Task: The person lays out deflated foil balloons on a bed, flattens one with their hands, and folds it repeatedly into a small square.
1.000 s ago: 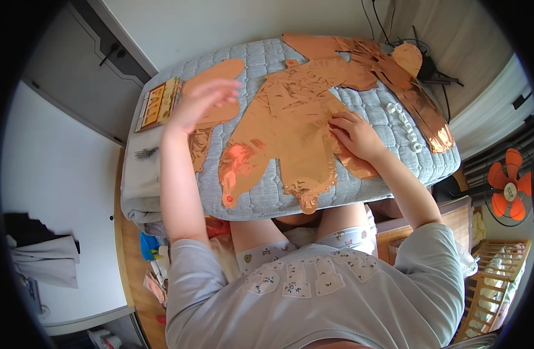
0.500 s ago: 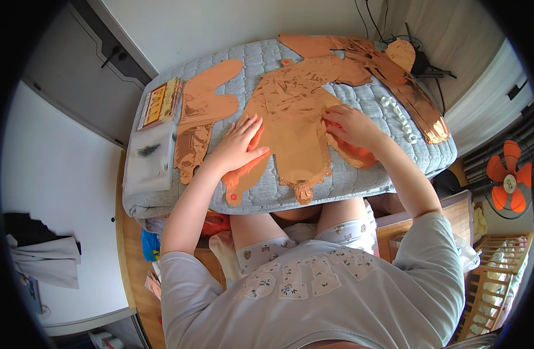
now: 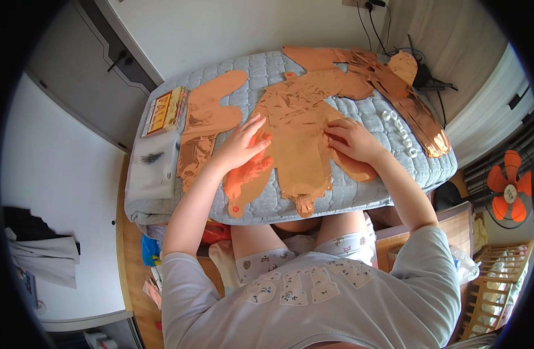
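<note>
A flat, uninflated rose-gold foil balloon [image 3: 302,152] lies in front of me on a grey quilted mattress [image 3: 220,203], with a small tab at its near end. My left hand [image 3: 243,144] hovers over its left lobe, fingers stretched and thumb apart. The hand's orange reflection shows in the shiny foil below it. On the other side, my right hand [image 3: 355,141] rests at the right lobe with its fingers slightly bent against the foil, holding nothing that I can see. A second flat foil balloon [image 3: 211,113] lies to the left.
More crumpled foil balloons [image 3: 395,87] lie at the far right, near a white curled strip [image 3: 399,134]. At the left are a printed packet [image 3: 164,111] and a clear plastic bag [image 3: 153,168]. An orange-bladed fan [image 3: 510,189] and a wooden rack [image 3: 496,285] stand right.
My left hand has lifted a little off the foil, and its reflection now shows apart from it. My right hand stays at the right lobe. The view has tilted up slightly.
</note>
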`<state>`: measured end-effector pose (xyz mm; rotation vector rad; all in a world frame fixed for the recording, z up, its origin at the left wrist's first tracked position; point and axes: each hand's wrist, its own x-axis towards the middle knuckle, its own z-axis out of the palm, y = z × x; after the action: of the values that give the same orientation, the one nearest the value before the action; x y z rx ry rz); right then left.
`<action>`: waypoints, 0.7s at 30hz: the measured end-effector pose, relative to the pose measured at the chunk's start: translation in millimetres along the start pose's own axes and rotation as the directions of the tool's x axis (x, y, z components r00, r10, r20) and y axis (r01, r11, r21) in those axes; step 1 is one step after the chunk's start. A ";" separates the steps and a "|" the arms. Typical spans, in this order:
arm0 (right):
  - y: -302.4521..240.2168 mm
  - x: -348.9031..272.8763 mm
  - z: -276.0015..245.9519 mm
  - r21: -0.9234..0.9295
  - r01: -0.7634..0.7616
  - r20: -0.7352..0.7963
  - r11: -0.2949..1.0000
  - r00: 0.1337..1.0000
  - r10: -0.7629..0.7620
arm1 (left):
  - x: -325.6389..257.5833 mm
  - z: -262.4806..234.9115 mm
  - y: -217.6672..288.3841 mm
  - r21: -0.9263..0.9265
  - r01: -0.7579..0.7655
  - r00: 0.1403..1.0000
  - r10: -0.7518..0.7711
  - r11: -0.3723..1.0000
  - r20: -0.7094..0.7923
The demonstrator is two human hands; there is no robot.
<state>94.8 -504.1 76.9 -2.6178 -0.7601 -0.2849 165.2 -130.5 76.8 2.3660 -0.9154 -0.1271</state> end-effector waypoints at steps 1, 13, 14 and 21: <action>-0.4 -0.3 -0.5 0.026 -0.010 -0.005 1.000 1.000 0.010 | 7.5 -0.4 2.0 0.003 -0.002 1.000 0.002 1.000 -0.003; 4.3 -0.7 1.6 0.101 -0.053 -0.007 0.993 0.998 0.054 | 75.3 22.2 -25.1 0.290 -0.095 0.989 0.059 0.952 0.133; 5.0 -0.3 2.1 0.101 -0.056 -0.007 0.993 0.998 0.057 | 74.8 23.1 -26.9 0.302 -0.095 0.989 0.055 0.949 0.138; 8.0 -0.8 3.0 0.102 -0.055 -0.009 0.993 0.998 0.056 | 76.1 22.8 -17.4 0.374 -0.097 0.984 0.033 0.923 0.174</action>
<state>98.8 -509.4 71.5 -2.5346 -0.6779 -0.2397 226.5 -180.3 57.4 2.7096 -1.1876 -0.1289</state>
